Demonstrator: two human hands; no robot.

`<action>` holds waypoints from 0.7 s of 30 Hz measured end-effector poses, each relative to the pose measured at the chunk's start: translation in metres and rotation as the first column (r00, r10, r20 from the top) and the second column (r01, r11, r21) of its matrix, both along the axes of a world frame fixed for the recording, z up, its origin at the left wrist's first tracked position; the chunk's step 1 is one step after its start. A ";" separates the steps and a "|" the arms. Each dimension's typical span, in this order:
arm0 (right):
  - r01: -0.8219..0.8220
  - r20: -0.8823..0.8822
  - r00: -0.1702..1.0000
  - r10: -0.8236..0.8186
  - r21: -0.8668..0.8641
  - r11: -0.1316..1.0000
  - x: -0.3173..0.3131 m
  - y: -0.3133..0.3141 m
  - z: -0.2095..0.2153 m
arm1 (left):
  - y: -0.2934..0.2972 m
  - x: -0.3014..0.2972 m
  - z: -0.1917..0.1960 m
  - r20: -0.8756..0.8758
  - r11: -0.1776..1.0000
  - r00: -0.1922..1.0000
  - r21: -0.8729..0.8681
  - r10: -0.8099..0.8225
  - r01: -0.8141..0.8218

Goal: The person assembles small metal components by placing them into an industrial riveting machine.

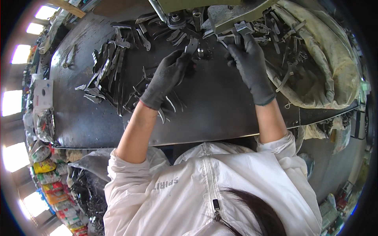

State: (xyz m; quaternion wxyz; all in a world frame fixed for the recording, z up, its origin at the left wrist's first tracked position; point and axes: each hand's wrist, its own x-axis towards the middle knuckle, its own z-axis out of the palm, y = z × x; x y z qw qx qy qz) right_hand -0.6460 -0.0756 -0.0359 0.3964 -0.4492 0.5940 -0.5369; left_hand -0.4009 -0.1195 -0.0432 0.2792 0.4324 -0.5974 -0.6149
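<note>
My left hand (168, 74), in a dark grey glove, pinches a flat metal handle piece (192, 46) with a hole in it. The piece is just left of a small upright metal post (200, 52) on the bench, under the machine's vertical rod (197, 19). Beside the machine head on the right, my right hand (248, 59), gloved alike, is closed around a slim shiny metal piece (222, 41). Its fingertips partly hide that piece and lie close to a shiny metal bracket (244, 26). Several loose handle pieces (177, 36) lie behind my left hand.
A green machine head (226, 17) overhangs the far middle of the dark metal bench (212, 106). Heaps of metal handle pieces (108, 65) spread left. At right lies an open beige sack (330, 70), with metal parts in and beside it. Colourful bags (47, 167) stack at far left.
</note>
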 end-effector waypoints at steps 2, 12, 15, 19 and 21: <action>-0.013 -0.012 1.000 0.012 -0.063 0.998 0.002 -0.006 0.003 | -0.005 -0.003 0.000 0.076 0.995 0.997 -0.100 -0.024 0.031; -0.193 0.357 0.919 0.167 0.036 0.981 0.000 -0.014 -0.017 | -0.004 -0.009 0.005 0.000 0.999 0.999 -0.027 -0.042 0.042; -0.248 0.366 0.907 0.207 0.069 0.966 0.011 -0.011 0.001 | -0.010 -0.010 0.005 0.044 0.995 0.995 -0.041 -0.093 0.095; -0.209 0.269 0.947 0.174 0.104 0.972 0.026 -0.013 -0.004 | -0.014 -0.011 0.012 -0.035 0.994 0.993 -0.007 -0.110 0.110; -0.216 0.251 0.950 0.187 0.091 0.972 0.022 -0.015 -0.010 | -0.015 -0.015 0.020 0.004 0.991 0.992 0.027 -0.130 0.130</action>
